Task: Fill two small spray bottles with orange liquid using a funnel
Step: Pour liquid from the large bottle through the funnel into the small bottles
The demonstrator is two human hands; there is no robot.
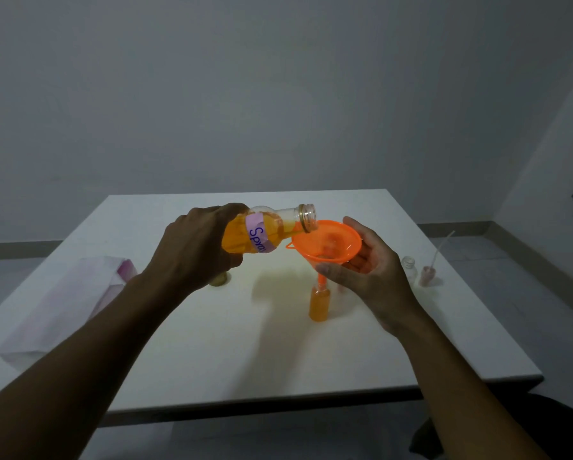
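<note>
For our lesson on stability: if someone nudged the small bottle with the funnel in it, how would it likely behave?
The small bottle is narrow and tall, so it probably tips easily. The wide funnel in its neck likely makes it top-heavy; the right hand steadies it. Nearly full, it would probably spill.

Glossy plastic funnel (326,242), matt table (212,343)

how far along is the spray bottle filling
Roughly half. The small bottle under the funnel looks nearly full of orange. In hand: left hand tips the big bottle, right hand steadies the funnel. Left: the empty bottle behind.
</note>
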